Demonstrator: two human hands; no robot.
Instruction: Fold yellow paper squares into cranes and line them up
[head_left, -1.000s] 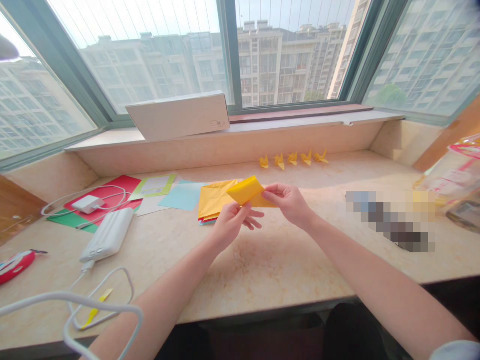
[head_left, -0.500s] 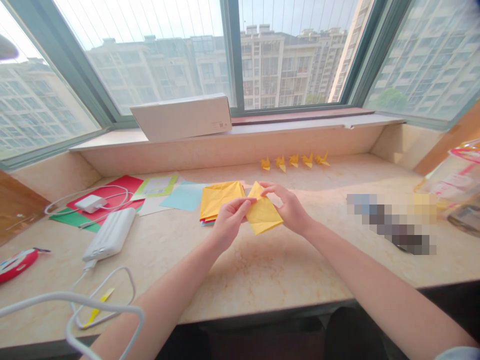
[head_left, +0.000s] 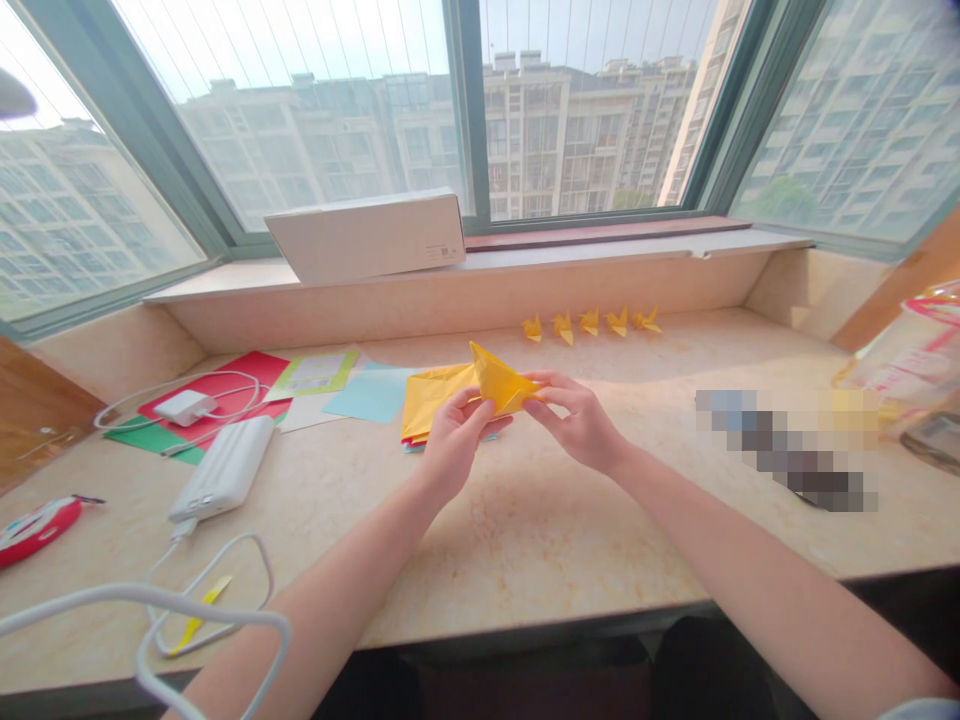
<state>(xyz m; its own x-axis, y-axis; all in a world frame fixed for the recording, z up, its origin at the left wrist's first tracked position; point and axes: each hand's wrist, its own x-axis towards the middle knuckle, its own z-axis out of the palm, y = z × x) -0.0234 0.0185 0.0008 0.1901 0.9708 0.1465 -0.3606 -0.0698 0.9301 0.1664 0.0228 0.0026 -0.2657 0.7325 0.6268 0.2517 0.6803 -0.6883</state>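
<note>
A folded yellow paper piece is held above the marble sill between both hands. My left hand pinches its left lower edge, and my right hand pinches its right tip. The piece points up and to the left. Just behind it lies a stack of yellow paper sheets on the sill. Several small yellow paper cranes stand in a row farther back.
Coloured paper sheets lie at the left with a white charger on them. A white power bank and its cable sit nearer. A white box rests on the upper ledge. A blurred patch and plastic bag are right.
The yellow piece hung flat as a diamond half a second ago; now it is turned up into a pointed shape, and both hands have shifted slightly to pinch its ends.
</note>
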